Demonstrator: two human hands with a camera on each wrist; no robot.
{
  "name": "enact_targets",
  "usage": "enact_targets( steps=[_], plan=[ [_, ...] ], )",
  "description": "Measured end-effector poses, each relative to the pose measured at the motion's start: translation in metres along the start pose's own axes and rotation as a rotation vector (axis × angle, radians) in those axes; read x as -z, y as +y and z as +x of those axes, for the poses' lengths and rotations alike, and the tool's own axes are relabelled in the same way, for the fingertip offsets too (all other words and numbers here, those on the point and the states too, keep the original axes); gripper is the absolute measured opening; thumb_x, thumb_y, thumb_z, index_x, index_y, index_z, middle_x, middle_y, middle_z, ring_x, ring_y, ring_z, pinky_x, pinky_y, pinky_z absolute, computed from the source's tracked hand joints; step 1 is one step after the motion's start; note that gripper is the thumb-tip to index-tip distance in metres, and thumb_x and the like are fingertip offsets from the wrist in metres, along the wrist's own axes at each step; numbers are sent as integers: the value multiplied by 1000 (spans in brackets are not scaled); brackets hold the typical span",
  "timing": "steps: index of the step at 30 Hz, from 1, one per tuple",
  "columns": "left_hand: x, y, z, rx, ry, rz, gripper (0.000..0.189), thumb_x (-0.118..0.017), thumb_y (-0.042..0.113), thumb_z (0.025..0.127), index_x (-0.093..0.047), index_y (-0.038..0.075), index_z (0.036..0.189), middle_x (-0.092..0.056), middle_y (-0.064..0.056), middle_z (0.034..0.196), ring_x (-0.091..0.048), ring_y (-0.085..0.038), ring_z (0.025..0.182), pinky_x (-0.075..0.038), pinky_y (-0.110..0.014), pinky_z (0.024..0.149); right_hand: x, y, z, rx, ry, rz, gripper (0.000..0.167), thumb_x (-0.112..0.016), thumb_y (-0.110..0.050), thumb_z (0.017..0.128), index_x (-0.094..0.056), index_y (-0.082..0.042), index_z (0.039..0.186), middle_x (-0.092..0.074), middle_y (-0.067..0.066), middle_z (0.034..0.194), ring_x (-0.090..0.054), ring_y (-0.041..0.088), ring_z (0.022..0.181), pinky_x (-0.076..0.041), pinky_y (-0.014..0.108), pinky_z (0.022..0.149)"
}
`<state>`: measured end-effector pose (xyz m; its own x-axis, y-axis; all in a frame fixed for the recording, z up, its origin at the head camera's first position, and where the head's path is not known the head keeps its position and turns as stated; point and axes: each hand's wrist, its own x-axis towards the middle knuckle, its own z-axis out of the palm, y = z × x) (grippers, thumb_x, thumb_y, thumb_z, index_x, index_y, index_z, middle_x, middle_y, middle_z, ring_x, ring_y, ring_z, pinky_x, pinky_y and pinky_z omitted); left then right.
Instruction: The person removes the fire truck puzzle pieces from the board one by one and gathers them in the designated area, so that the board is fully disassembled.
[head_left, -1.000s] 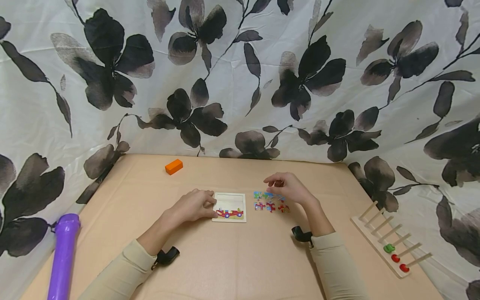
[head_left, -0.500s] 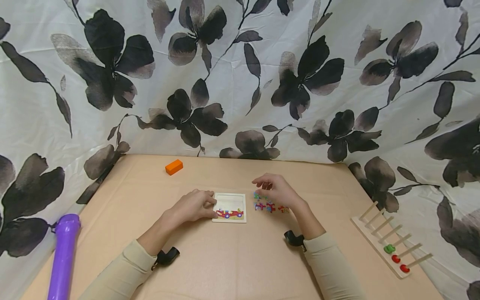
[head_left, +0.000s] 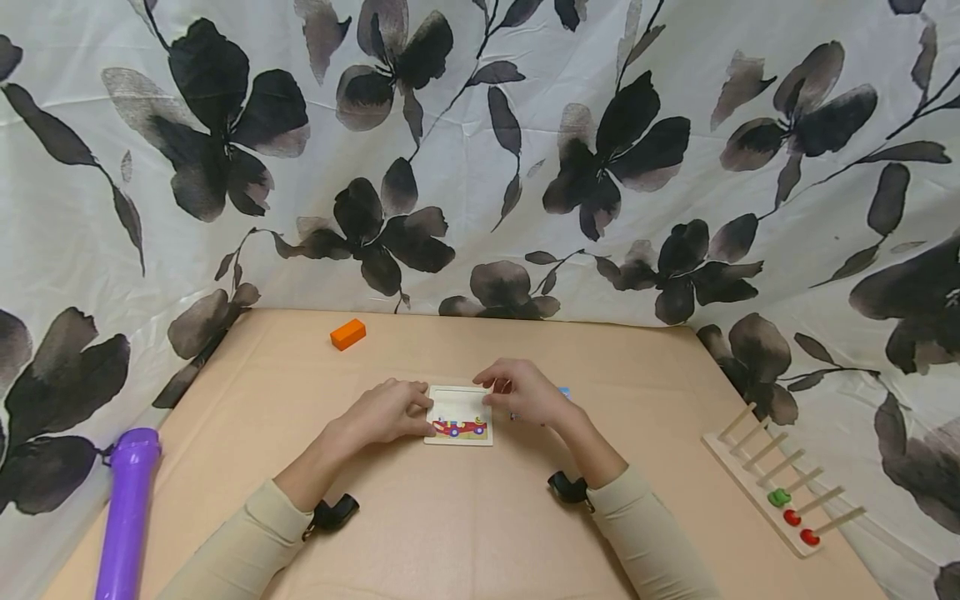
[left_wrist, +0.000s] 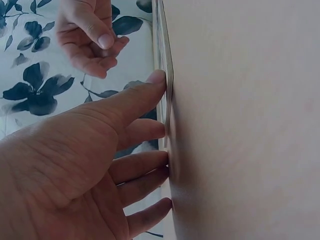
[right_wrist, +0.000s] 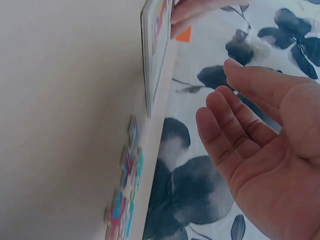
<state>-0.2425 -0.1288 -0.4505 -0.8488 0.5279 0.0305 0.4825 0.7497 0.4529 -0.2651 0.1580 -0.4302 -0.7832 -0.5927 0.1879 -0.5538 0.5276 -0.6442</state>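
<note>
A small wooden puzzle tray (head_left: 459, 403) lies on the table, with red and yellow picture pieces (head_left: 459, 428) along its near side. At its left edge rests my left hand (head_left: 386, 410), thumb and fingers touching the rim; the left wrist view shows the other fingertips on the tabletop. My right hand (head_left: 525, 392) hovers by the tray's right edge, fingers loosely bent. No piece shows between them in the right wrist view. Loose puzzle pieces (right_wrist: 124, 187) lie flat to the tray's right, mostly hidden behind the right hand in the head view.
An orange block (head_left: 348, 334) lies toward the back left. A wooden peg stand (head_left: 772, 483) with green and red beads stands at the right. A purple tube (head_left: 129, 512) is at the left edge. Floral cloth (head_left: 480, 150) hangs behind the table (head_left: 450, 525).
My right hand has moved left from above the loose pieces to the tray's right edge, now covering most of those pieces from the head view. The left hand has stayed on the tray.
</note>
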Motion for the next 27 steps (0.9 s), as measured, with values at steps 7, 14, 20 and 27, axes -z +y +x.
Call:
enact_targets(
  steps=[7,14,20,27],
  plan=[
    [0,-1,1,-8,-6,-3,47,-86,40,85,-79,12,122,-61,-18,148,-60,-45,131,-49,-59,107,-10,-11,4,-2,-51,17,29,-78,-4,92,-74,0,120,-72,16,102,-63,16,85,-55,24,79],
    [1,-1,1,-18,-10,10,46,-85,41,86,-79,13,122,-61,-19,148,-61,-46,130,-50,-59,105,-18,-14,7,0,-70,1,29,-77,-6,93,-74,-1,121,-72,11,102,-66,14,86,-56,25,81],
    [1,-2,0,-18,-11,11,46,-85,40,86,-79,13,123,-60,-18,149,-60,-46,131,-49,-59,105,-27,-16,9,-49,-77,-21,28,-77,-9,94,-75,-4,121,-72,7,102,-66,14,87,-54,25,78],
    [2,-4,0,-32,-29,-7,51,-85,42,86,-77,12,126,-58,-19,150,-58,-46,133,-48,-60,107,-32,-21,12,-55,-112,-6,25,-75,-8,94,-75,-1,119,-72,2,97,-66,16,84,-54,24,72]
  ],
)
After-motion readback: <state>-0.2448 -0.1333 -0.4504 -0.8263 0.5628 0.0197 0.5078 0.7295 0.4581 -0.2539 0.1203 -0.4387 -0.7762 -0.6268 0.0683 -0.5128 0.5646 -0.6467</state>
